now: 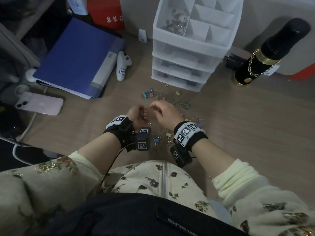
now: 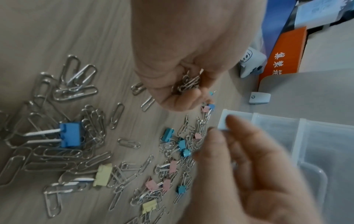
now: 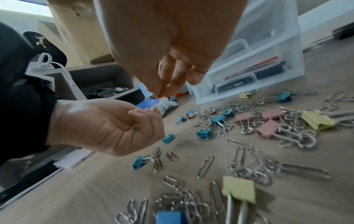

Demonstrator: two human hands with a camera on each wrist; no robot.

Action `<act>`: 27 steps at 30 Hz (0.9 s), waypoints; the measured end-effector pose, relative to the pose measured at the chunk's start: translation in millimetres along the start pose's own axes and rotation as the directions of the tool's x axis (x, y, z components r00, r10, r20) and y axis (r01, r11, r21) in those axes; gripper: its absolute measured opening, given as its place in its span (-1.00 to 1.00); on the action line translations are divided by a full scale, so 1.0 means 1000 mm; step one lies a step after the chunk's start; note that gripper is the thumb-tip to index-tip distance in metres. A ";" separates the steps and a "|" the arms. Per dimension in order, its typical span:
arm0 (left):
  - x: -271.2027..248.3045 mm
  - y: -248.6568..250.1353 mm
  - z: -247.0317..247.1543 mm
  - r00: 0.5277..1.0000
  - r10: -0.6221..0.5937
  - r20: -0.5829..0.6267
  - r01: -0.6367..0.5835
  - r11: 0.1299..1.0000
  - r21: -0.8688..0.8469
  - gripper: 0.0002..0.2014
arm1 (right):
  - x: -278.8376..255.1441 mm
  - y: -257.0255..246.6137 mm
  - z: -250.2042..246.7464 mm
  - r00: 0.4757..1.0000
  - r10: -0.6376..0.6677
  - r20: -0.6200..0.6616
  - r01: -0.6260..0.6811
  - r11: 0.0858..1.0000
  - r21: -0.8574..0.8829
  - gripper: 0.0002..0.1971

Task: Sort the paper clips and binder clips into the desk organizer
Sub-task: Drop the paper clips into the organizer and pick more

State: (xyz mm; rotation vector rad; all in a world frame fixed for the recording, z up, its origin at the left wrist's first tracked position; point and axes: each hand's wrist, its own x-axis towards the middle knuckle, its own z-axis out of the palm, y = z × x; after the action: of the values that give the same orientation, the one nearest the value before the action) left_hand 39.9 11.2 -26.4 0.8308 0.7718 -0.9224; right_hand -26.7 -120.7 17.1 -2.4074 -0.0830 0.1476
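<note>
Silver paper clips [image 2: 63, 154] and small coloured binder clips [image 3: 268, 128] lie scattered on the wooden desk [image 1: 238, 116] in front of the white desk organizer [image 1: 187, 53]. Its top left compartment holds paper clips [image 1: 175, 21]. My left hand [image 1: 143, 113] is palm up with its fingers curled round a bunch of paper clips [image 2: 186, 84]. My right hand [image 1: 153, 107] hovers just above and beside it, fingertips [image 3: 173, 87] pointing down at the left palm [image 3: 107, 125]. Nothing shows between the right fingertips [image 2: 229, 121].
A blue folder [image 1: 76, 57], a white controller [image 1: 122, 67] and a pink phone [image 1: 40, 104] lie at the left. A black and gold bottle [image 1: 265, 55] stands right of the organizer. A red box [image 1: 107, 12] sits at the back.
</note>
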 end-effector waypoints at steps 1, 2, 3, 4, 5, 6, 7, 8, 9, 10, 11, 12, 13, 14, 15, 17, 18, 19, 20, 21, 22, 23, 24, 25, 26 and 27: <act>-0.002 0.003 -0.003 1.000 -0.001 -0.002 0.001 1.000 0.004 -0.66 | -0.001 0.002 0.002 1.000 0.011 0.022 -0.010 1.000 -0.026 -0.80; -0.004 0.007 -0.006 1.000 0.001 -0.006 -0.001 1.000 0.006 -0.66 | -0.002 0.004 0.004 0.998 0.021 0.067 -0.018 0.998 -0.055 -0.81; -0.006 0.011 -0.009 1.000 0.009 -0.013 -0.009 1.000 0.005 -0.66 | -0.004 0.006 0.007 0.991 0.035 0.132 -0.024 0.996 -0.085 -0.81; -0.008 0.014 -0.012 1.000 0.017 -0.022 -0.017 1.000 0.003 -0.67 | -0.005 0.007 0.011 0.977 0.058 0.203 -0.035 0.992 -0.118 -0.79; -0.009 0.017 -0.015 0.999 0.023 -0.030 -0.023 1.000 0.001 -0.67 | -0.008 0.006 0.015 0.960 0.089 0.266 -0.048 0.987 -0.156 -0.74; -0.011 0.019 -0.016 0.999 0.024 -0.035 -0.024 1.000 -0.005 -0.68 | -0.009 0.007 0.020 0.945 0.117 0.305 -0.056 0.978 -0.203 -0.65; -0.013 0.020 -0.018 0.999 0.026 -0.038 -0.026 1.000 -0.010 -0.68 | -0.011 0.006 0.024 0.939 0.139 0.315 -0.056 0.965 -0.257 -0.56; -0.015 0.020 -0.019 0.999 0.030 -0.040 -0.031 0.999 -0.009 -0.68 | -0.011 0.007 0.028 0.940 0.159 0.301 -0.062 0.950 -0.307 -0.46; -0.017 0.020 -0.020 0.998 0.039 -0.043 -0.039 0.999 -0.001 -0.69 | -0.010 0.006 0.031 0.945 0.183 0.272 -0.080 0.934 -0.349 -0.38; -0.019 0.020 -0.021 0.998 0.049 -0.047 -0.049 0.999 0.010 -0.69 | -0.009 0.005 0.034 0.948 0.209 0.240 -0.105 0.918 -0.383 -0.31; -0.020 0.019 -0.022 0.997 0.056 -0.052 -0.055 0.998 0.020 -0.70 | -0.008 0.005 0.038 0.951 0.229 0.209 -0.126 0.901 -0.415 -0.27; -0.020 0.019 -0.024 0.997 0.061 -0.057 -0.060 0.998 0.026 -0.70 | -0.007 0.004 0.042 0.953 0.242 0.183 -0.140 0.886 -0.442 -0.24; -0.021 0.019 -0.026 0.996 0.065 -0.059 -0.064 0.998 0.028 -0.70 | -0.005 0.003 0.046 0.953 0.251 0.169 -0.148 0.874 -0.463 -0.23; -0.022 0.019 -0.028 0.996 0.068 -0.062 -0.066 0.997 0.027 -0.69 | -0.004 0.001 0.050 0.952 0.254 0.170 -0.147 0.868 -0.474 -0.23; -0.023 0.019 -0.030 0.995 0.072 -0.064 -0.070 0.997 0.026 -0.69 | -0.003 -0.001 0.054 0.950 0.254 0.183 -0.140 0.868 -0.477 -0.24; -0.024 0.019 -0.033 0.995 0.082 -0.062 -0.080 0.996 0.023 -0.68 | -0.003 -0.004 0.059 0.948 0.221 0.230 -0.093 0.882 -0.462 -0.27; -0.024 0.019 -0.034 0.995 0.083 -0.059 -0.082 0.996 0.021 -0.68 | -0.003 -0.006 0.061 0.947 0.191 0.259 -0.059 0.894 -0.445 -0.27; -0.024 0.019 -0.035 0.995 0.081 -0.059 -0.080 0.997 0.017 -0.68 | -0.003 -0.006 0.063 0.945 0.158 0.285 -0.023 0.904 -0.426 -0.26; -0.024 0.018 -0.035 0.995 0.078 -0.061 -0.077 0.997 0.010 -0.68 | -0.003 -0.007 0.064 0.945 0.131 0.301 0.005 0.911 -0.412 -0.24; -0.024 0.018 -0.036 0.995 0.076 -0.065 -0.075 0.997 0.003 -0.67 | -0.003 -0.006 0.064 0.945 0.113 0.306 0.022 0.914 -0.404 -0.22; -0.024 0.018 -0.037 0.995 0.077 -0.068 -0.077 0.997 -0.001 -0.67 | -0.002 -0.006 0.065 0.946 0.103 0.306 0.031 0.915 -0.401 -0.19; -0.024 0.017 -0.038 0.994 0.080 -0.070 -0.081 0.997 0.000 -0.67 | -0.001 -0.005 0.065 0.946 0.096 0.310 0.040 0.914 -0.403 -0.18; -0.024 0.018 -0.039 0.994 0.086 -0.073 -0.086 0.996 0.004 -0.66 | 0.001 -0.005 0.065 0.943 0.090 0.319 0.051 0.911 -0.409 -0.18; -0.024 0.018 -0.040 0.993 0.092 -0.080 -0.092 0.996 0.006 -0.66 | 0.002 -0.004 0.065 0.940 0.088 0.330 0.061 0.907 -0.417 -0.18; -0.023 0.019 -0.041 0.991 0.097 -0.087 -0.097 0.995 0.006 -0.66 | 0.002 -0.004 0.065 0.939 0.088 0.333 0.065 0.904 -0.423 -0.18; -0.023 0.020 -0.042 0.990 0.102 -0.094 -0.102 0.995 0.003 -0.66 | 0.002 -0.004 0.065 0.940 0.091 0.330 0.062 0.903 -0.425 -0.19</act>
State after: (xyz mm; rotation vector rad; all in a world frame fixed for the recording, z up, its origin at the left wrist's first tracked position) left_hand 40.0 62.9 -21.3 0.9092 0.8045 -0.7959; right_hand -33.0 -74.5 -29.0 -2.7982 -0.2858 0.6165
